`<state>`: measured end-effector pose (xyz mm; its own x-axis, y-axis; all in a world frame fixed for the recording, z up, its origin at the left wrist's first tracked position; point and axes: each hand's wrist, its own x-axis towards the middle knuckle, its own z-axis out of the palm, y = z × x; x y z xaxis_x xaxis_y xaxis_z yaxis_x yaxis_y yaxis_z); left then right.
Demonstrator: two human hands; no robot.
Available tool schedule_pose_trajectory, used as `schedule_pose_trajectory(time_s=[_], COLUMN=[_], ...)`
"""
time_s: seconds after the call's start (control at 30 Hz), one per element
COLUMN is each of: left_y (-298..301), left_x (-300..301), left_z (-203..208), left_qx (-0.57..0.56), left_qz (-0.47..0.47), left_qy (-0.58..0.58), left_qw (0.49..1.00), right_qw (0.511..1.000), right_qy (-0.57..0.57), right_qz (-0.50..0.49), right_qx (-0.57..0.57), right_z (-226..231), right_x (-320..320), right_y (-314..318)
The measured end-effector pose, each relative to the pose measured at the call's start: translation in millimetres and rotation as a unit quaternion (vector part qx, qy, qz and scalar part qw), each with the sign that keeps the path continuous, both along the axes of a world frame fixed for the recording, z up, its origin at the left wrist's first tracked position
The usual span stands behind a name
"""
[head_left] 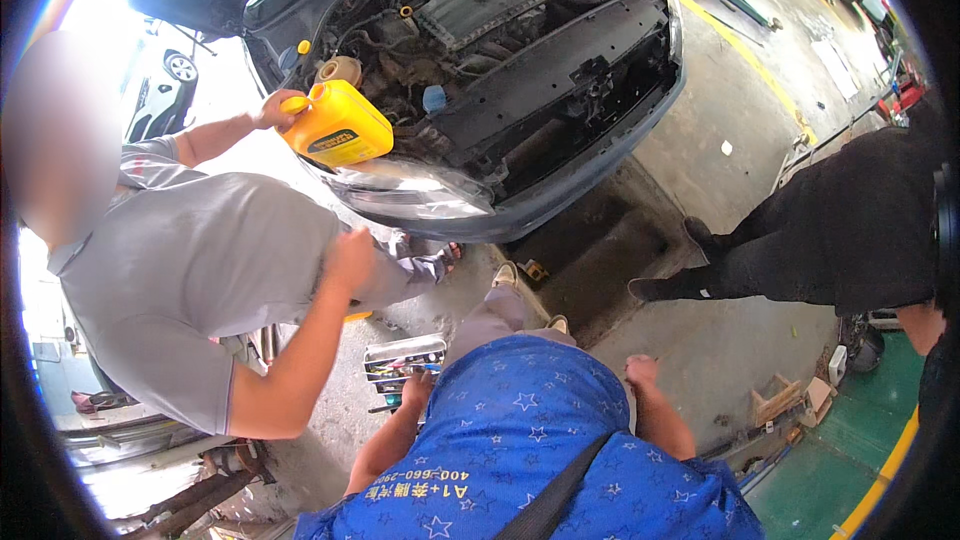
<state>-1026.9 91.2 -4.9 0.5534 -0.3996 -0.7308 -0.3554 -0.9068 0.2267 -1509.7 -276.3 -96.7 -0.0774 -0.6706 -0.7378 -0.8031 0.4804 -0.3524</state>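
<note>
My left hand [417, 389] hangs beside my body, just by a tool tray [405, 347] of assorted small tools. Its fingers blend into the tools behind, so whether it touches any is unclear. On the other side, my right hand [642, 370] hangs with its fingers curled in and nothing visible in them. Ahead is a dark car with its hood up and engine [480, 2] exposed. At the left, a co-worker in a grey shirt holds a yellow jug [345, 125] over the headlight [405, 190], near a round tan reservoir [340, 70].
The co-worker [200, 270] stands close on my left. Another person in black [860, 210] is on my right. A dark pit [600, 250] opens in the floor under the car's front. Wooden blocks [775, 400] lie at the right, beside green flooring [815, 470].
</note>
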Motion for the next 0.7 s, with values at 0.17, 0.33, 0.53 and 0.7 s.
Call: schedule_pose_trajectory(time_s=[0.17, 0.33, 0.53, 0.7], left_y=[-23.2, -104.3, -186.3, -183.0], left_x=[0.0, 31.6, 36.1, 21.7], left_z=[7.3, 50.2, 298.0, 499.1], left_qx=[-0.075, -0.205, -0.608, -0.847], left_qz=[-0.121, 0.139, 0.118, -0.033], left_qy=[-0.095, -0.018, -0.090, -0.305], left_qw=[0.985, 0.969, 0.780, 0.435], right_qw=[0.998, 0.974, 0.958, 0.916], right_qy=[0.027, -0.026, 0.046, 0.093], right_qz=[0.048, 0.217, 0.250, 0.389], right_qx=[-0.006, -0.066, -0.136, 0.005], right_z=[1.2, -73.8, -26.3, 13.4], right_x=[8.3, -45.8, -15.3, 18.3], right_y=[-17.5, -22.6, -35.1, -48.1])
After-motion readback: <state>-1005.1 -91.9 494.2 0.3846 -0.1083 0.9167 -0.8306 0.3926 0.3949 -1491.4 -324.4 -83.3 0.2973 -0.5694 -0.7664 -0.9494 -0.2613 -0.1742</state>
